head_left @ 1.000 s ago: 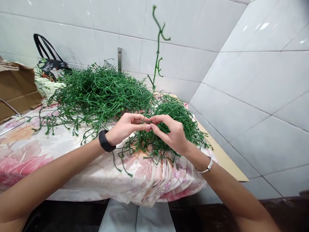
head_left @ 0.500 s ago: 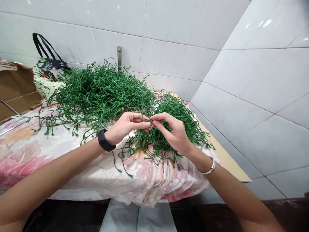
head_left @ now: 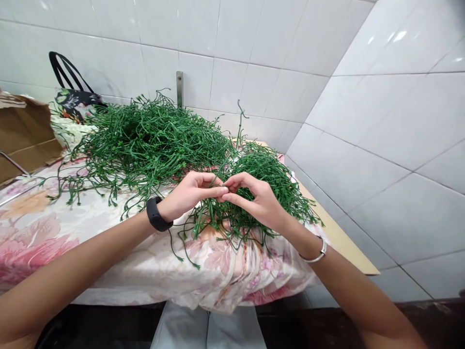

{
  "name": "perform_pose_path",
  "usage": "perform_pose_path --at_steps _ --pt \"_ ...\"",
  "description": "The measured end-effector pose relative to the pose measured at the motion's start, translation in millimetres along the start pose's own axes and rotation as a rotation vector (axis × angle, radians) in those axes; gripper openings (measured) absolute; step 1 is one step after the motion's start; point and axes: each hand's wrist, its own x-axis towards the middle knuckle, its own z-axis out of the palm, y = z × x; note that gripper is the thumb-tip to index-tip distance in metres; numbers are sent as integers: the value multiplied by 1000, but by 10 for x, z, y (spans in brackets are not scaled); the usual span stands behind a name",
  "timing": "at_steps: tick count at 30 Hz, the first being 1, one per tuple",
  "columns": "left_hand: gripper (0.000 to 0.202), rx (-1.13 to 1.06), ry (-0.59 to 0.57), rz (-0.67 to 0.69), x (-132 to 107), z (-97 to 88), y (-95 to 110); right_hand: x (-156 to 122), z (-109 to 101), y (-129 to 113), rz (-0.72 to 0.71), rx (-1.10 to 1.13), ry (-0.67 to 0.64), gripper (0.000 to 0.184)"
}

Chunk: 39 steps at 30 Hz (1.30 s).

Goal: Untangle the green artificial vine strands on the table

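My left hand [head_left: 194, 191], with a black band at the wrist, is closed in a pinch with thumb and fingertips pressed together. The fingertips of my right hand [head_left: 256, 196] meet it, also pinched. Between them is a thin green artificial stem, mostly hidden by the fingers. Behind and below my hands lies a smaller heap of green artificial stems [head_left: 267, 167]. A larger heap of the same stems [head_left: 156, 135] spreads to the left. One stem [head_left: 240, 123] stands up behind my hands; whether it is the pinched one I cannot tell.
A flowered cloth [head_left: 119, 261] covers the table. At the left are a cardboard box [head_left: 25, 131], a floral bag [head_left: 78, 102] with black handles and white flowers [head_left: 74, 132]. A bare board edge [head_left: 348, 247] shows at right. Tiled walls [head_left: 232, 82] stand behind and right.
My hands have come closer together, the right one shifting slightly left, and the fingertips now touch. A stem now sticks up behind them. The heaps look the same.
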Motion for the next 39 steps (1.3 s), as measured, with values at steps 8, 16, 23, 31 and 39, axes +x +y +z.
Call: perform_pose_path --at_steps 8,16,23,31,39 --pt "24 92 -149 -32 28 -35 25 20 -21 26 35 -178 -113 17" --pt "27 26 -295 -51 11 -47 123 10 -84 -51 10 70 -244 17" --pt "18 -179 -354 -57 -41 -45 139 -17 -59 -108 73 531 -232 21" --pt "21 -303 -292 -28 -63 -15 154 2 -82 -135 136 743 -132 23" --pt "22 -379 -280 -33 -10 -23 4 14 -5 -58 280 897 -96 24"
